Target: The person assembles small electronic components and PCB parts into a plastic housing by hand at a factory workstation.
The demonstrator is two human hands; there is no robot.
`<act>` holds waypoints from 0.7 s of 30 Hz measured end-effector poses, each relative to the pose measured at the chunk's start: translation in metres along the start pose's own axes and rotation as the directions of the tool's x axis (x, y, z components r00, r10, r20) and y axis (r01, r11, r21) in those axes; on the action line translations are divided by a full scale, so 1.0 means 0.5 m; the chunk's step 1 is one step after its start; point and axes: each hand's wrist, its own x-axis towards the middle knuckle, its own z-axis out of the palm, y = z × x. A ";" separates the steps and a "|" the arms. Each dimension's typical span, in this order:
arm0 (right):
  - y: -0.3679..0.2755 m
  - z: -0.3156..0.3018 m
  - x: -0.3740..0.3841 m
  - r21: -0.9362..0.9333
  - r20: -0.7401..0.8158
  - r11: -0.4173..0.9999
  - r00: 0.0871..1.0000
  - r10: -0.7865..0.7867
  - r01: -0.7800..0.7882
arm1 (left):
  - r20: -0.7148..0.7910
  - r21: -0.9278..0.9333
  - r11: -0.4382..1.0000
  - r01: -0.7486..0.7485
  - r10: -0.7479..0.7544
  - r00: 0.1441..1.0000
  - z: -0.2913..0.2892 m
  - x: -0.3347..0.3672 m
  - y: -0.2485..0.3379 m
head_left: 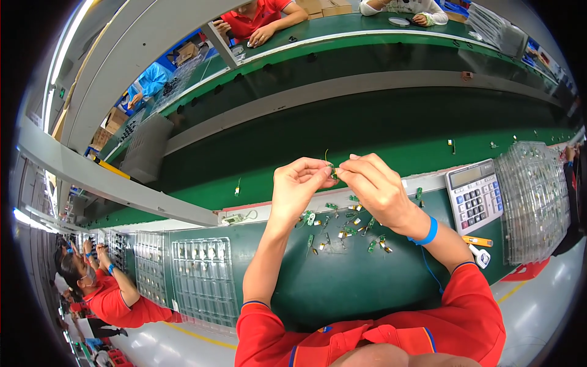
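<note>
Above the front edge of the belt, my left hand (298,188) and my right hand (378,188) meet, fingertips closed in a pinch. Between them is a small green circuit board (333,175), with a thin yellow wire (326,154) sticking up from it. Fingers cover most of the board. Below my hands, several loose circuit boards (372,246) with short wires and small metallic parts lie scattered on the green bench (324,281). A blue wrist strap (431,231) circles my right wrist, and its cord hangs to the bench.
On the right are a calculator (474,194), a yellow cutter (477,241) and stacked clear trays (533,205). Another clear tray (205,278) lies to the left. A green conveyor belt (293,131) runs ahead, with a grey post (122,183) at left. Co-workers sit across and at left.
</note>
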 end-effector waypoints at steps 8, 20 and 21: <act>0.005 -0.007 0.002 0.013 0.061 0.999 0.997 -0.047 0.046 | 0.037 -0.119 0.993 0.025 -0.021 0.999 -0.004 -0.008 0.013; 0.003 -0.007 0.003 -0.016 0.045 0.999 0.999 -0.029 0.030 | 0.042 -0.094 0.995 0.019 -0.016 0.999 0.002 -0.009 0.014; 0.003 -0.007 0.002 -0.016 0.045 0.999 0.999 -0.030 0.030 | 0.041 -0.095 0.995 0.020 -0.016 0.999 0.002 -0.010 0.014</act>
